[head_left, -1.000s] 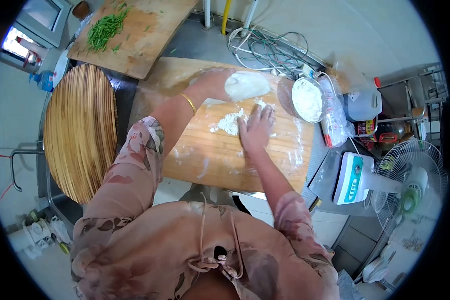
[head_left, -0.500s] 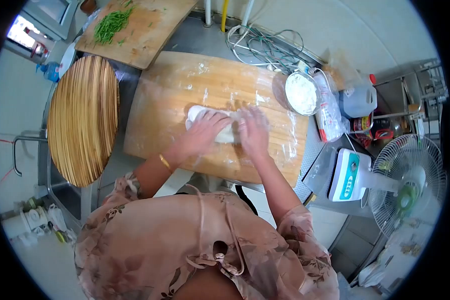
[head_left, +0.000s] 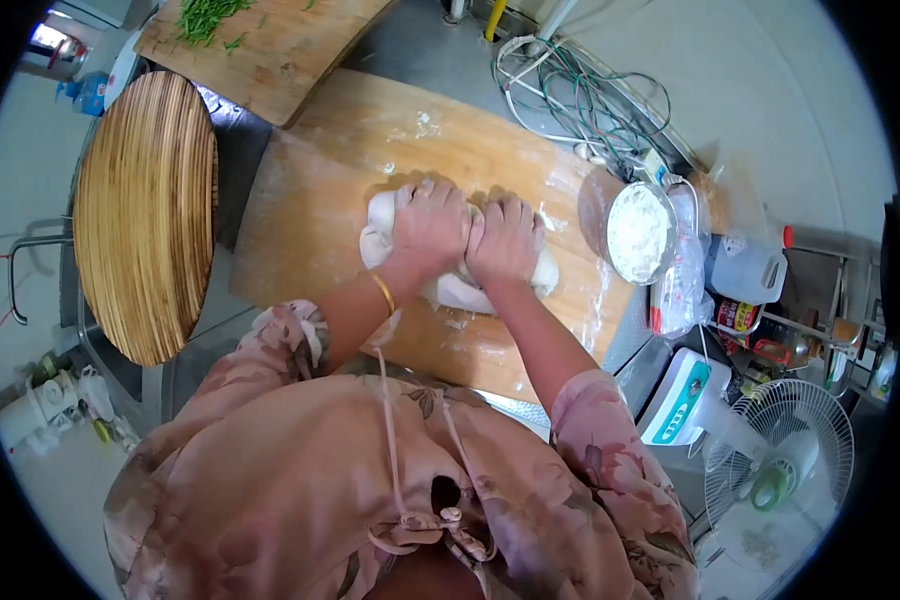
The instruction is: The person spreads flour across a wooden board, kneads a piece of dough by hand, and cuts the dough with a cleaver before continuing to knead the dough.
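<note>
A thick roll of white dough (head_left: 460, 293) lies on a floured wooden board (head_left: 310, 190). My left hand (head_left: 430, 228), with a gold bracelet at the wrist, presses down on the dough left of its middle, fingers curled over the far side. Right beside it, my right hand (head_left: 507, 238) grips the dough the same way, and the two thumbs meet. Dough bulges out past both hands and toward my body; its middle is hidden under the palms. Streaks of dry flour (head_left: 427, 124) mark the board.
A bowl of flour (head_left: 638, 232) stands at the board's right corner, near coiled cables (head_left: 580, 95). A white fan (head_left: 780, 460) is at the right. On the left are a round wooden lid (head_left: 145, 220) and a second board (head_left: 270, 60) with chopped greens (head_left: 205, 18).
Both hands have come together on the dough and now bear down with curled fingers; before, they were apart and blurred. The dough looks thicker and folded. The head view has shifted and turned.
</note>
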`<action>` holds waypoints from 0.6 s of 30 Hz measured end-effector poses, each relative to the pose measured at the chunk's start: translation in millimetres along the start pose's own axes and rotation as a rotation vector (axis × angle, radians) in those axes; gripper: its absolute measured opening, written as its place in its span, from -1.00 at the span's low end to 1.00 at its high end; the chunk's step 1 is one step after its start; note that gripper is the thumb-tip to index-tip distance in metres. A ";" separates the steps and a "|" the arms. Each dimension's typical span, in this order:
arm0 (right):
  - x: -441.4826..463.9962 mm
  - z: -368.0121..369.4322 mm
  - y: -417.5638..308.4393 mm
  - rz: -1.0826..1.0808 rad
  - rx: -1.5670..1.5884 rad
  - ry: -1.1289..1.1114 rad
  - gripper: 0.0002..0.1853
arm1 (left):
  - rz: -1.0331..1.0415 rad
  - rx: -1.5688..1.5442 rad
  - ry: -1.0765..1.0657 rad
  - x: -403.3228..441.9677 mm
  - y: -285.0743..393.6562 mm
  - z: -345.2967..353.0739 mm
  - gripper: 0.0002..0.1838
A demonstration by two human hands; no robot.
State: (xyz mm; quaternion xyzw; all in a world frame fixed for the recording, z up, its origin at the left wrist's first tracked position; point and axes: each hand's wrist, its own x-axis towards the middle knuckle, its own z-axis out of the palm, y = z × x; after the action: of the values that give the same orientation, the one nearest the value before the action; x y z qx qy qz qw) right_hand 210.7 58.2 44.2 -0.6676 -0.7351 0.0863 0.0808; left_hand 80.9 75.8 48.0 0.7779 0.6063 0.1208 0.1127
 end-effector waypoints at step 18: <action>-86.3 2.9 -43.9 -0.196 0.142 0.309 -0.67 | 0.200 -0.035 0.105 -93.5 -14.7 -33.3 -0.73</action>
State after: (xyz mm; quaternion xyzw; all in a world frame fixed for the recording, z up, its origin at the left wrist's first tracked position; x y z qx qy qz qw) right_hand 175.9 -31.9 51.4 -0.5907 -0.7675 0.0258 0.2476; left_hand 34.7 -10.5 70.0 0.8250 0.5285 0.1826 0.0819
